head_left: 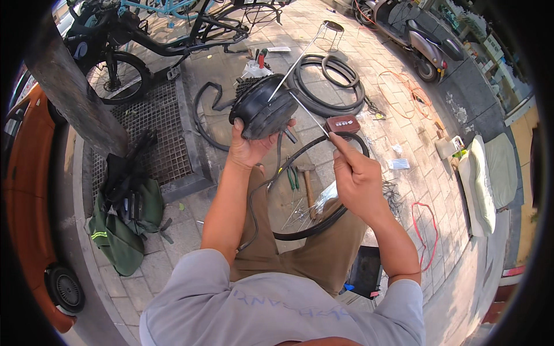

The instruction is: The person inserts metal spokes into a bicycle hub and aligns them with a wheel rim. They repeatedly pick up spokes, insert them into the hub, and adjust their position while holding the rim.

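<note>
My left hand (pixel 251 149) grips a black bicycle hub motor (pixel 266 111) from below, tilted up above my lap, with a toothed sprocket cluster (pixel 249 87) on its far side. Pinched in my right hand (pixel 359 180) is the near end of a thin silver spoke (pixel 311 117); its other end meets the hub's right edge. A second spoke (pixel 299 57) sticks up and away from the hub. From the axle a dark cable (pixel 252 210) hangs down to my thigh. A black hoop, rim or tyre, (pixel 318 228) leans across my right leg, below my right hand.
Between my legs lie a hammer (pixel 309 193), green-handled pliers (pixel 292 177) and loose spokes (pixel 297 212). Beyond are a maroon case (pixel 343 123) and coiled black tyres or tubes (pixel 360 95). A green bag (pixel 124 254) rests left, near a tree trunk (pixel 75 92); a bicycle (pixel 196 34) stands behind.
</note>
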The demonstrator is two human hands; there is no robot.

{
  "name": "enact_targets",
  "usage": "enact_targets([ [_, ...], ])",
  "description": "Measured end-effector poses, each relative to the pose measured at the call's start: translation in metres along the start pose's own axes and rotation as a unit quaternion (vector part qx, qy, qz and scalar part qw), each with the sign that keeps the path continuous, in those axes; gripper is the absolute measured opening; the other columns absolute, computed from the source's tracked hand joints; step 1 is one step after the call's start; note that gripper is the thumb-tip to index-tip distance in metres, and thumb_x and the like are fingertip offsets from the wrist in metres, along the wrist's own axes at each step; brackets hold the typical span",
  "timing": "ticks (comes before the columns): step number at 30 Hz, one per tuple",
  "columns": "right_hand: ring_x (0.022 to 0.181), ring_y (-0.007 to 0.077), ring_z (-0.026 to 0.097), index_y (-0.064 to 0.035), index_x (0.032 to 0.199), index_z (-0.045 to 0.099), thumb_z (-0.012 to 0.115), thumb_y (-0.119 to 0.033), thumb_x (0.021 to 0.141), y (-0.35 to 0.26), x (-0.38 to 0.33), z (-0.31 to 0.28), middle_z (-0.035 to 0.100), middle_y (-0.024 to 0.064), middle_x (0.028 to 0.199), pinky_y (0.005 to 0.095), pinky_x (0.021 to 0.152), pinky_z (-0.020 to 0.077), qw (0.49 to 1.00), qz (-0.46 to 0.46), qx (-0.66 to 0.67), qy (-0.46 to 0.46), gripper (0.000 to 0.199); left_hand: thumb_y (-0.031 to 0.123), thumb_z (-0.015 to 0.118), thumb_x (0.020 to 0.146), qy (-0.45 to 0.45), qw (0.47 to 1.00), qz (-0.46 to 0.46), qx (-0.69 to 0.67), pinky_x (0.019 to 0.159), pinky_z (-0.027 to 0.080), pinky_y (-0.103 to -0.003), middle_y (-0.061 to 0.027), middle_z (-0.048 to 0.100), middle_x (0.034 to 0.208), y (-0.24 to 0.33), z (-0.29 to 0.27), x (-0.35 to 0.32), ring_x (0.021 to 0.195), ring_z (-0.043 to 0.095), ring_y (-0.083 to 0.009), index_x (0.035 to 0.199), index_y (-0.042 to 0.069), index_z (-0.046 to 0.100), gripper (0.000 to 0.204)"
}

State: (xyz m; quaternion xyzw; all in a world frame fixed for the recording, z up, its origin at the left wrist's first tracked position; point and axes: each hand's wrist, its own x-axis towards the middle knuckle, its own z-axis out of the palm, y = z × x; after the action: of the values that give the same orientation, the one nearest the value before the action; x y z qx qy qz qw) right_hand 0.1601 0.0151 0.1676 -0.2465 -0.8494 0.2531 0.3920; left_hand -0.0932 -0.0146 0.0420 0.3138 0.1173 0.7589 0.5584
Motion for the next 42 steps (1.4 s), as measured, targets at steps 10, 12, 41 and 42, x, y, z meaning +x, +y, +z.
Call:
enact_targets([
  [10,0.048,0.0078,0.040,-0.0003,0.141,0.063,0.062,-0.005,0.102,0.035,-0.032,0.001,0.043,-0.0060,0.063,0.0317,0.044,0.0330,0.954,0.196,0.226,-0.002,0.040,0.070,0.089,0.068,-0.015,0.999,-0.027,-0.016,0.106,0.057,-0.037,-0.0219,0.057,0.150,-0.005,-0.004,-0.005,0.130,0.063,-0.0411,0.155,0.001,0.044,0.120],
  [12,0.047,0.0079,0.038,-0.0006,0.141,0.063,0.062,-0.006,0.102,0.028,-0.024,0.000,0.039,-0.0064,0.063,0.0308,0.043,0.0310,0.896,0.302,0.324,-0.010,0.040,0.070,0.088,0.068,-0.011,1.000,-0.024,-0.011,0.107,0.057,-0.038,-0.0212,0.058,0.149,-0.003,-0.007,-0.002,0.130,0.064,-0.0400,0.155,0.001,0.044,0.119],
  [41,0.067,0.0342,0.069,-0.0006,0.118,0.070,0.067,-0.011,0.090,0.059,0.022,0.023,0.070,0.0099,0.084,0.0427,0.060,0.0536,0.976,0.147,0.136,0.087,0.030,0.077,0.068,0.084,0.029,0.990,-0.085,-0.110,0.106,0.055,-0.046,-0.0130,0.063,0.146,-0.061,0.025,0.021,0.127,0.066,-0.0344,0.153,0.010,0.051,0.098],
  [42,0.071,0.0353,0.070,-0.0008,0.118,0.070,0.067,-0.012,0.091,0.051,0.024,0.026,0.071,0.0115,0.087,0.0433,0.062,0.0547,0.988,0.123,0.028,0.090,0.029,0.078,0.068,0.085,0.031,0.989,-0.088,-0.114,0.106,0.055,-0.046,-0.0131,0.063,0.146,-0.062,0.023,0.019,0.127,0.066,-0.0332,0.153,0.010,0.051,0.098],
])
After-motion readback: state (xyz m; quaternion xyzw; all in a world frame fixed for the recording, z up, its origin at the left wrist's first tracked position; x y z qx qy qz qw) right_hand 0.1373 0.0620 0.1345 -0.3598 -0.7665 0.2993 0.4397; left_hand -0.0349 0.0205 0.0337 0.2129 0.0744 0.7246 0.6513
